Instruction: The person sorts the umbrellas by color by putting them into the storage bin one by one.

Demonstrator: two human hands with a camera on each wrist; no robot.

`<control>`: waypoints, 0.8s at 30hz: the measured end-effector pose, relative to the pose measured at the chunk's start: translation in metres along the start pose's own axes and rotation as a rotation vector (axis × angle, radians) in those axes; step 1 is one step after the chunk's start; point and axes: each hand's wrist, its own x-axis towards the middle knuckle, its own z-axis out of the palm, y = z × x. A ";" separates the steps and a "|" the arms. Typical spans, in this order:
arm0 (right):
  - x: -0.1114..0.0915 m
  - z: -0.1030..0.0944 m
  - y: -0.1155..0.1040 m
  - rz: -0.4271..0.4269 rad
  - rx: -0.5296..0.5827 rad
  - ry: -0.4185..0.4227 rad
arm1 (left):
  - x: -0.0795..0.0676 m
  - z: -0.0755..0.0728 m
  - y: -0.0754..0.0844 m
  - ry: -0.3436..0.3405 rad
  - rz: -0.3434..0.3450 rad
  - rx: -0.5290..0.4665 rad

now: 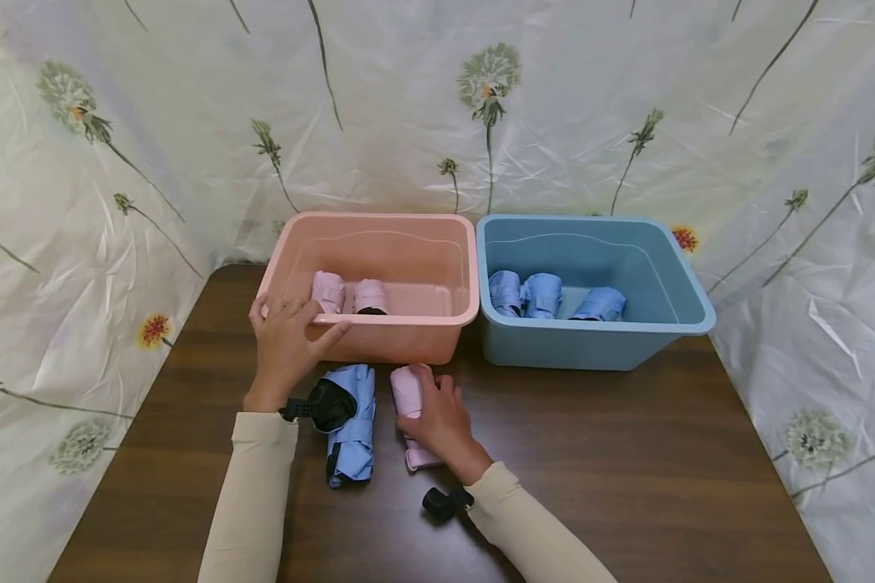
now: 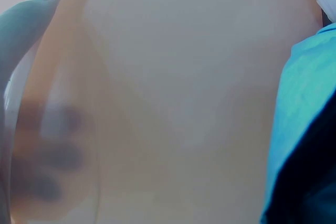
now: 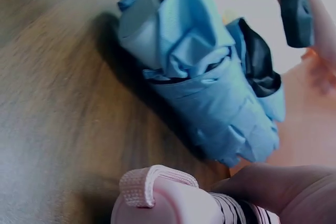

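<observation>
My left hand [image 1: 283, 348] grips the front left corner of the pink bin [image 1: 394, 344], fingers over its rim. In the left wrist view those fingers show as dark shapes through the bin wall [image 2: 184, 98]. Just in front of the bin, my right hand [image 1: 441, 419] holds a folded pink umbrella [image 1: 407, 390]. The right wrist view shows its pink handle end [image 3: 163, 203] with a strap loop, close to the tabletop. Between my arms lies a folded blue umbrella [image 1: 362, 437], partly covered by the left wrist camera in the head view.
Two rolled pink umbrellas [image 1: 328, 291] lie inside the pink bin. Right beside it stands a blue bin [image 1: 554, 348] with three rolled blue umbrellas [image 1: 543, 295]. Both bins sit at the back of a dark wooden table [image 1: 627, 486], against a flower-print curtain [image 1: 394, 105].
</observation>
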 end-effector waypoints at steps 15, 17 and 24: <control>0.010 -0.024 0.017 0.021 0.319 -0.139 | 0.001 -0.001 0.000 -0.003 -0.004 0.008; 0.010 -0.025 0.020 0.032 0.376 -0.155 | 0.001 -0.001 0.000 -0.004 -0.004 0.009; 0.007 -0.027 0.031 -0.021 0.570 -0.174 | 0.000 -0.001 0.001 -0.001 -0.003 0.002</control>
